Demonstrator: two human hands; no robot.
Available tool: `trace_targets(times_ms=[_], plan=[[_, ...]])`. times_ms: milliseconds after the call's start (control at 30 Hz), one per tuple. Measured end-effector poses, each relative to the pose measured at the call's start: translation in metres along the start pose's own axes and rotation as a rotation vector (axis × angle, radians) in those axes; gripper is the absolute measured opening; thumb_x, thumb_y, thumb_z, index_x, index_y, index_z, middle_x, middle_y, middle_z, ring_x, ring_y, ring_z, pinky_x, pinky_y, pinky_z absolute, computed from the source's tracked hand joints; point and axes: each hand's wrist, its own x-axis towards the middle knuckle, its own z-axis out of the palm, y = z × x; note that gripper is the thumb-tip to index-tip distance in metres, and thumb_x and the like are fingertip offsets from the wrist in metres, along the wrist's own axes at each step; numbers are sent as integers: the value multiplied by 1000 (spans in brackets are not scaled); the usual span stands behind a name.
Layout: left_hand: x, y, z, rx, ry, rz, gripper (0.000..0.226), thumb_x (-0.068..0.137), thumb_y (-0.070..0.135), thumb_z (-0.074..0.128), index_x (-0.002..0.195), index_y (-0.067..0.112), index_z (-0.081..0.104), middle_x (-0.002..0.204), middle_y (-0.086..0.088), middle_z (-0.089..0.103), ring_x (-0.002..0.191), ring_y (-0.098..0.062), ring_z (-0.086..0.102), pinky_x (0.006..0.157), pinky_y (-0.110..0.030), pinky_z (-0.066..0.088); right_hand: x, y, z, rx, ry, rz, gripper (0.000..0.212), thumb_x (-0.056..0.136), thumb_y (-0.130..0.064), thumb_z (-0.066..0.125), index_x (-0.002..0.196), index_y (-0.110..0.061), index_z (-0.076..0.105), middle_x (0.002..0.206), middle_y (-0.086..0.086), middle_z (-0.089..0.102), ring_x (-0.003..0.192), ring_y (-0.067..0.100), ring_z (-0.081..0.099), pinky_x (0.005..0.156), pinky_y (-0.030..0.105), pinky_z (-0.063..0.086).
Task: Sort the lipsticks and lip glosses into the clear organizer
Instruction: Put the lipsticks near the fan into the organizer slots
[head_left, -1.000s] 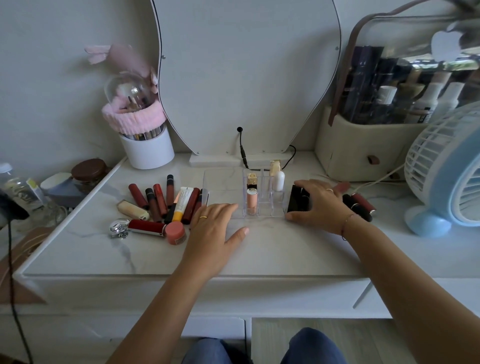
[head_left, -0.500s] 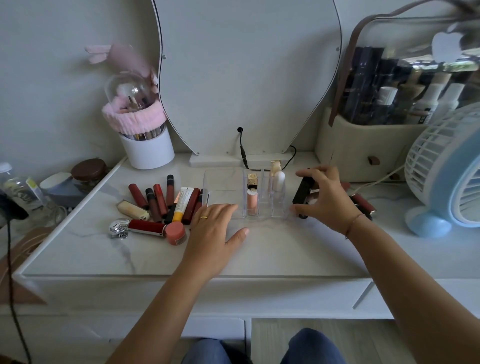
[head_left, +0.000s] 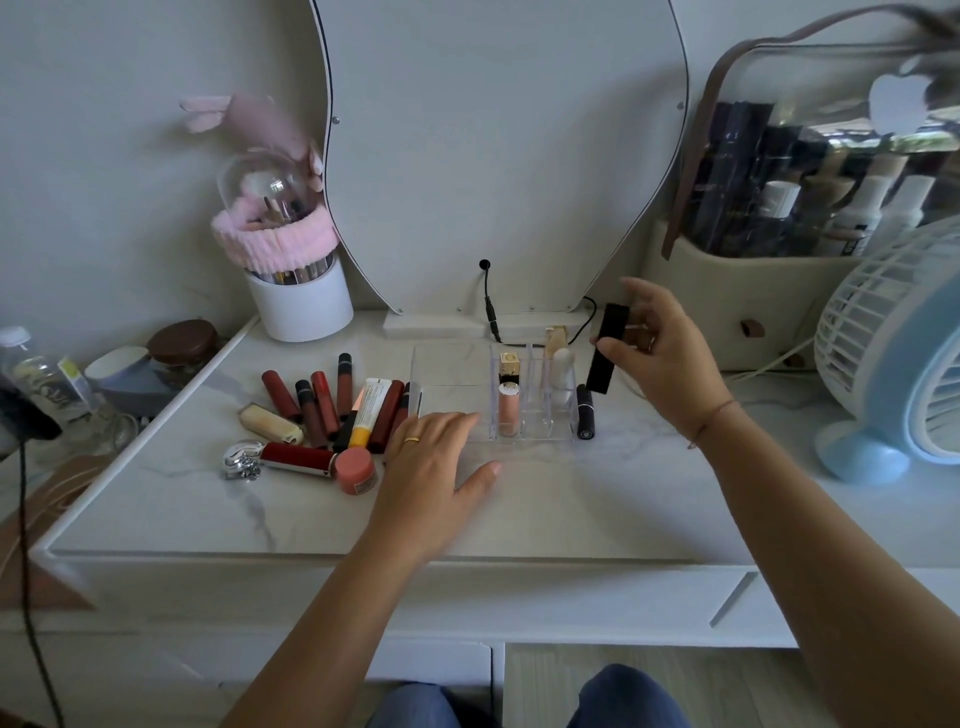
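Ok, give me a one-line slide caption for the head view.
Right hand lifts a black lipstick beside the clear organizer while the left hand rests flat on the tabletop.

lipstick pile (head_left: 332, 410) left of organizer (head_left: 519, 400), fan (head_left: 904, 353) right

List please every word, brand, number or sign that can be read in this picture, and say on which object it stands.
No text can be read.
White and yellow tube: dark print, too small to read.
Plastic bottle at the left edge: label blurred.
Pink round pot: label too small.
Storage case: a white apple-shaped sign, no words.
Black lipstick in the right hand: no marking visible.
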Motion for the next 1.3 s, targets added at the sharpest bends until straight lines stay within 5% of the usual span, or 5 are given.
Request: trace_targets(times_ms=[267, 633, 800, 967, 1300], plan=[[0, 1, -1, -4, 1, 7, 52, 88, 50, 49, 132, 23, 45, 133, 6, 49, 127, -12, 34, 110, -23, 3, 48, -42, 22, 171, -17, -78, 29, 77, -8, 72, 102, -23, 66, 90, -8, 71, 82, 1, 68, 81, 20, 54], [0, 0, 0, -27, -6, 4, 52, 88, 51, 46, 133, 25, 43, 134, 7, 48, 128, -9, 31, 113, -28, 4, 57, -32, 59, -107, -184, -31, 28, 74, -10, 74, 102, -13, 68, 94, 5, 73, 87, 16, 70, 90, 32, 53], [-1, -1, 1, -27, -13, -1, 52, 88, 52, 46, 133, 25, 43, 134, 7, 47, 128, -10, 31, 114, -30, 7, 54, -24, 67, -204, -279, -29, 20, 77, -19, 73, 97, -20, 69, 90, -3, 73, 84, 5, 66, 80, 13, 47], [-1, -1, 0, -22, -7, 3, 52, 88, 52, 46, 132, 25, 43, 133, 6, 48, 127, -11, 32, 112, -28, 5, 53, -20, 67, -247, -349, -7, 21, 78, -23, 71, 99, -18, 69, 93, -4, 72, 91, 5, 65, 77, 8, 41], [0, 1, -1, -10, -25, -13, 51, 88, 50, 48, 133, 25, 43, 135, 6, 47, 128, -12, 30, 113, -31, 8, 55, -22, 64, -229, -343, 5, 18, 78, -19, 71, 96, -17, 70, 89, 0, 73, 81, 10, 65, 77, 18, 49]])
